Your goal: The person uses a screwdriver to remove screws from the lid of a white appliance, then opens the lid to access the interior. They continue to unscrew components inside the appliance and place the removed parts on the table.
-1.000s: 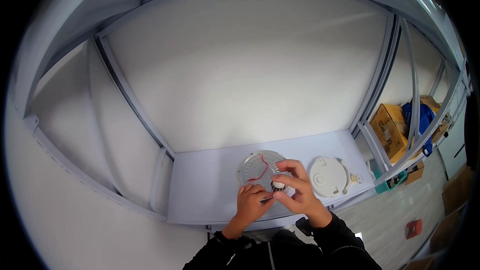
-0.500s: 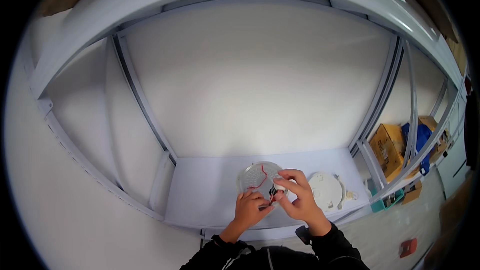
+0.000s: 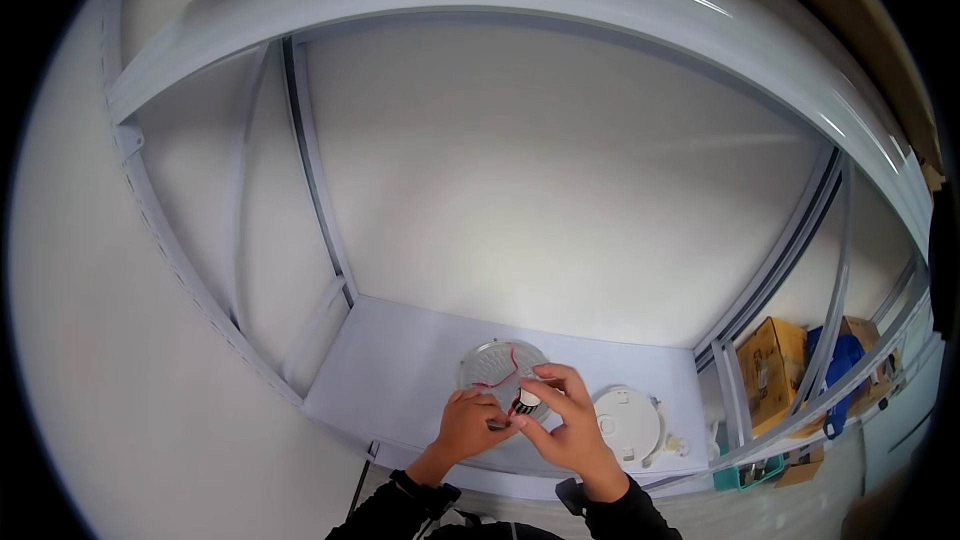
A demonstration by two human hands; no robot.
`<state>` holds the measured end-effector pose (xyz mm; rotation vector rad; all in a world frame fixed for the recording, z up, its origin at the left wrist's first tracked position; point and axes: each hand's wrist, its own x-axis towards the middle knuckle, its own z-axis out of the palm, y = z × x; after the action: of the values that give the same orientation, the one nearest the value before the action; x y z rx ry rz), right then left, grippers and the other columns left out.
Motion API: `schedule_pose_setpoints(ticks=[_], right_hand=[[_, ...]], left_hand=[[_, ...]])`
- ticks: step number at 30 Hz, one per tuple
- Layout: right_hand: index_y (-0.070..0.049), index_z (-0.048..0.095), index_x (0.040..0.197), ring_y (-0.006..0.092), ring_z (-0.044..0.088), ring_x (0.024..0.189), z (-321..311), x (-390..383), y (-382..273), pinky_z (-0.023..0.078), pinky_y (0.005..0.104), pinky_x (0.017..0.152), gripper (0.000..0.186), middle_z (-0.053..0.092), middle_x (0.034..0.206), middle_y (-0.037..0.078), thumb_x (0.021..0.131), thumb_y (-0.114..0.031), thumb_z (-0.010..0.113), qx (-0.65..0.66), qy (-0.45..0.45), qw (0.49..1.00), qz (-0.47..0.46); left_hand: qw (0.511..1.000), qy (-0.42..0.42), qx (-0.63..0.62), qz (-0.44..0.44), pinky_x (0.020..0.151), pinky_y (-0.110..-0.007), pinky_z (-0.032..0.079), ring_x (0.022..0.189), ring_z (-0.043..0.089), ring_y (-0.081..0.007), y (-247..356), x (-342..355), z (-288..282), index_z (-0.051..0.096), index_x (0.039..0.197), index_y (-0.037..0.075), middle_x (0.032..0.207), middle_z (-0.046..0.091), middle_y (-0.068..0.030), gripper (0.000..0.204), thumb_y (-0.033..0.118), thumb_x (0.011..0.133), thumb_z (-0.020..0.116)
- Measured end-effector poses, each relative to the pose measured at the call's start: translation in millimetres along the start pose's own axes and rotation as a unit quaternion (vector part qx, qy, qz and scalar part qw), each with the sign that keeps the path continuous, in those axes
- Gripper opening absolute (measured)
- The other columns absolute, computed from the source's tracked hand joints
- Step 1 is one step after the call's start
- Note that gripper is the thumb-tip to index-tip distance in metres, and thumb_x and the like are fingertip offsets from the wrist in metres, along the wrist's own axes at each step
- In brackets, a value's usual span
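My right hand (image 3: pixel 572 432) is closed around a small white-and-black cylindrical part (image 3: pixel 527 399), gripped between thumb and fingers. Close against its lower end, my left hand (image 3: pixel 468 427) is pinched on a thin red wire (image 3: pixel 511 411), though the fingertips partly hide the contact. Both hands are over the near side of a round, clear-looking dish (image 3: pixel 478 358) with a ribbed surface. A loose length of red wire (image 3: pixel 514 362) curves across that dish. To the right of my right hand lies a round white base (image 3: pixel 628 424), flat on the white tabletop (image 3: pixel 400 340).
Small pale fittings (image 3: pixel 676 446) lie beside the white base. A pale metal frame (image 3: pixel 322 180) surrounds the table, with a white panel behind. Beyond the right side are cardboard boxes (image 3: pixel 770 370), a blue bag (image 3: pixel 838 365) and a teal bin (image 3: pixel 745 475).
The view has tilted and turned, so the table sits lower and slanted. Both hands stay together over the dish, and the white-and-black part now shows more clearly in my right hand.
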<state>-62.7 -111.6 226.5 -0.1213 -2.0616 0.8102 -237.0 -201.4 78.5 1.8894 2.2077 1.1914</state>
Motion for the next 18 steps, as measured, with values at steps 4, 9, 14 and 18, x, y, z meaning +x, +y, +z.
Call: schedule_pose_setpoints(ticks=[4,9,14,18], right_hand=[[-0.001,0.074,0.122,0.0356,0.07,0.111,-6,-5,13,0.056,0.0391,0.096,0.036,0.071,0.12,0.019,0.087,-0.004,0.083,-0.034,-0.022,0.997,0.063],[-0.002,0.075,0.121,0.0352,0.071,0.107,-3,6,8,0.056,0.0394,0.095,0.038,0.072,0.114,0.02,0.084,-0.004,0.085,0.057,0.014,0.997,0.058],[-0.002,0.072,0.126,0.034,0.07,0.108,0,-2,23,0.056,0.0397,0.096,0.041,0.072,0.119,0.021,0.086,-0.003,0.082,0.029,0.015,0.999,-0.01],[-0.001,0.07,0.131,0.0322,0.07,0.11,-1,-13,32,0.056,0.0396,0.097,0.045,0.071,0.122,0.02,0.087,-0.002,0.081,0.003,-0.007,0.999,0.032]], left_hand=[[1.0,-0.004,0.004,0.016,0.09,-0.041,0.046,0.101,0.067,-0.0196,-2,1,1,0.079,0.075,0.019,0.09,0.071,0.007,0.023,0.039,0.075,0.091],[0.999,0.019,0.008,0.043,0.089,-0.042,0.046,0.102,0.066,-0.0219,-5,-1,-1,0.078,0.077,0.019,0.091,0.07,0.0068,0.023,0.039,0.075,0.091],[0.999,0.0,0.007,0.039,0.09,-0.041,0.045,0.102,0.065,-0.0216,-9,1,-1,0.078,0.078,0.019,0.092,0.071,0.0065,0.02,0.035,0.076,0.09],[0.999,0.005,-0.001,0.053,0.092,-0.039,0.045,0.1,0.065,-0.0204,-7,1,-3,0.078,0.079,0.018,0.093,0.072,0.0065,0.016,0.031,0.076,0.088]])
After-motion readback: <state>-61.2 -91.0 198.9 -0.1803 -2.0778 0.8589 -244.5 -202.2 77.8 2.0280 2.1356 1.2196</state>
